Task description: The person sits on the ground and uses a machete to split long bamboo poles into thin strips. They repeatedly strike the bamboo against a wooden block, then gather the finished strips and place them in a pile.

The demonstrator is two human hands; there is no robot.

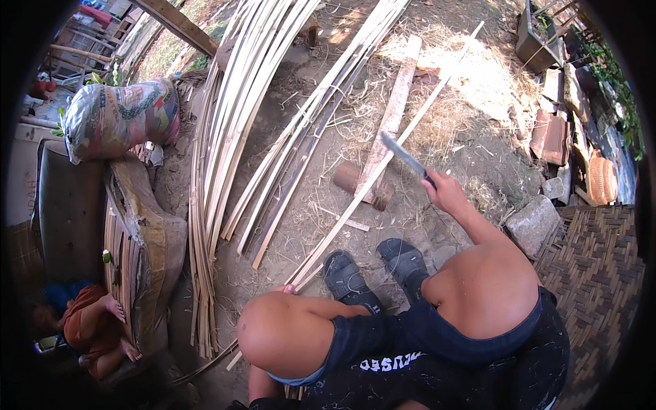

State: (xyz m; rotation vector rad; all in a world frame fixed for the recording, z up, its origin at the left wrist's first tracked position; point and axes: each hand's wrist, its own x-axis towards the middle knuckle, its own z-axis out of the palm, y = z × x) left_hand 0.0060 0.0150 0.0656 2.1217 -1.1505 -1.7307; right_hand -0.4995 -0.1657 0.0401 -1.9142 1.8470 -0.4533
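Observation:
My right hand (447, 191) is closed around the dark handle of a knife (408, 158). Its blade points up and left, crossing in view over a long pale bamboo strip (354, 202); whether it touches the strip I cannot tell. The strip slants from the far right down to my left knee. There the fingers of my left hand (290, 290) close on its near end, while my knee hides the rest of that hand. Behind the strip, a worn plank (398, 96) rests across a short log (348, 176) in front of my sandalled feet.
Long bundles of split bamboo strips (236, 102) lie on the ground to the left. Beyond them are a stuffed sack (123, 119), a worn sofa (164, 239) and another person (89, 321). A stone block (533, 224) and a woven mat (591, 273) are at right.

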